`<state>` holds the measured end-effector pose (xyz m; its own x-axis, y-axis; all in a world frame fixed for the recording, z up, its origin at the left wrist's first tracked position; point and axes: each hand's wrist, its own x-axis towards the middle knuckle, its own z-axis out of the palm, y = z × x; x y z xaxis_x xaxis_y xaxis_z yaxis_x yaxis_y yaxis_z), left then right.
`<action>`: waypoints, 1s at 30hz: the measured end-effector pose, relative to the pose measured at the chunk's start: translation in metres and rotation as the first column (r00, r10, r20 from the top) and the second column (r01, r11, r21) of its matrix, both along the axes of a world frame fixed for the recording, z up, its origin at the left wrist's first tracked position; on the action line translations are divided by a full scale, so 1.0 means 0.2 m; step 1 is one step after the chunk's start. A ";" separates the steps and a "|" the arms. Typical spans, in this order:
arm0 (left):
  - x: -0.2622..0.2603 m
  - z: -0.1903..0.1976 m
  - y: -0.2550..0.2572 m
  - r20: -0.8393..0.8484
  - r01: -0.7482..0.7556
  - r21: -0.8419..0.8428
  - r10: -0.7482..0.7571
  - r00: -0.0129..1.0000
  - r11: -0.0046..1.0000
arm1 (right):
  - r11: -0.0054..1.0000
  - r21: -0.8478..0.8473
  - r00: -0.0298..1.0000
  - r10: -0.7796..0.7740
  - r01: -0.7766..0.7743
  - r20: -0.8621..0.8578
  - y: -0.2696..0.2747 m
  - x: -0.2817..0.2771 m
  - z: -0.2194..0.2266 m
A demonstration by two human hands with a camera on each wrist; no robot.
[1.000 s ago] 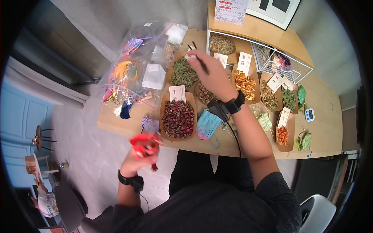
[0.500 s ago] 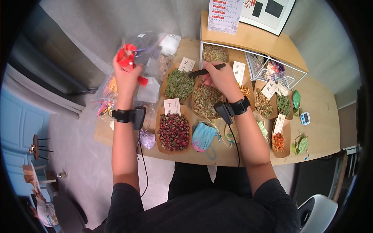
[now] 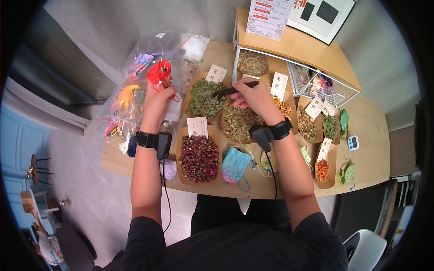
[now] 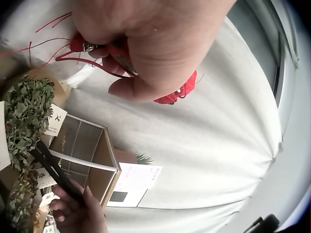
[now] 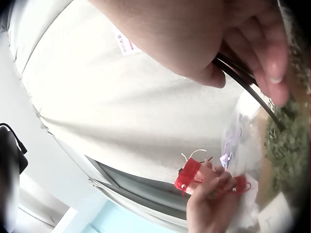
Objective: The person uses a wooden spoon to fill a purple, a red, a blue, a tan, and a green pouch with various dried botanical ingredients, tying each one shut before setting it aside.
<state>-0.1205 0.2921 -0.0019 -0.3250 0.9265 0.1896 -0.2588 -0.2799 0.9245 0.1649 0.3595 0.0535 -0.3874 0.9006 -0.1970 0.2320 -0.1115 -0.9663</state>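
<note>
My left hand holds a small red cloth pouch above the plastic bags, its gathered mouth upward. A red cord hangs by the fingers in the left wrist view, where the hand hides much of the pouch. Pinched in my right hand is a pair of black tweezers. Their tips reach into the dried green leaves in a brown paper tray. Part of another tray, full of mixed dried herbs, lies under the right hand. In the right wrist view, the tweezers point down into the leaves.
A tray of dried rosebuds stands near the front edge, beside a blue face mask. Clear bags with tassels cover the left side. Several smaller labelled trays, a timer and a wooden-topped shelf are to the right.
My left hand has risen from the front edge with the red pouch, then shifted slightly right. My right hand has come down, and the tweezers now reach the green leaves.
</note>
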 end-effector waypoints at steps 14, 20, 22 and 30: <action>0.01 -0.02 0.00 -0.020 0.030 -0.009 -0.030 0.999 1.000 | 0.918 0.394 0.999 -0.049 0.041 0.009 -0.15 -0.13 -0.04; 0.02 -0.02 -0.01 -0.060 0.038 -0.081 -0.043 0.997 0.996 | 0.858 0.513 1.000 0.007 -0.022 0.031 -0.17 -0.18 -0.13; 0.02 -0.02 -0.01 -0.070 0.050 -0.101 -0.057 0.996 0.994 | 0.814 0.579 0.995 -0.013 -0.046 0.097 -0.18 -0.18 -0.12; 0.01 -0.06 0.01 -0.092 0.070 -0.034 -0.073 0.993 0.997 | 0.769 0.637 0.983 -0.064 -0.061 0.171 -0.21 -0.20 -0.12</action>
